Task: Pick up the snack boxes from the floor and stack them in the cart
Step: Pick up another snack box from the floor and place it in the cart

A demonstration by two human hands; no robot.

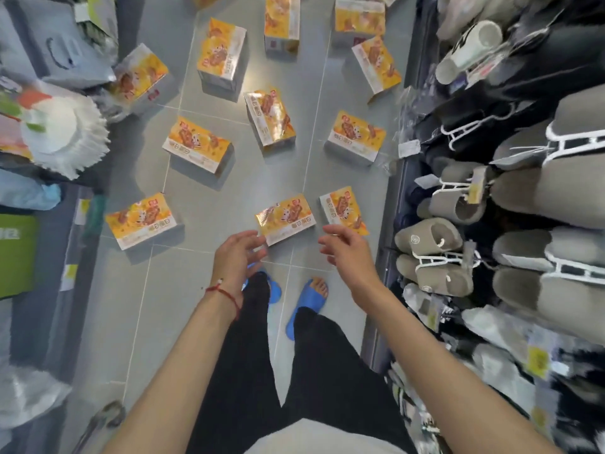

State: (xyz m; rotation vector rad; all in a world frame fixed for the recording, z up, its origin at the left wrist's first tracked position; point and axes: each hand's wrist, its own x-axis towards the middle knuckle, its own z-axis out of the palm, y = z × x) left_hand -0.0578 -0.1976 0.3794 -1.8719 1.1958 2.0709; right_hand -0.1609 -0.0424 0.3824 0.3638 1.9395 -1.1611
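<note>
Several orange-and-yellow snack boxes lie scattered over the grey tiled floor. The nearest box (285,217) lies just ahead of my feet, with another box (343,211) to its right and one (140,220) off to the left. My left hand (238,253) is open, its fingertips at the nearest box's lower left corner. My right hand (343,249) is open too, hovering at that box's right side, just below the neighbouring box. Neither hand holds anything. No cart is visible.
Store shelving lines both sides of the aisle. Grey slippers (435,257) on hangers fill the right rack. A stack of white paper plates (62,132) and bags sit on the left shelf. My feet in blue sandals (307,303) stand on the floor tiles.
</note>
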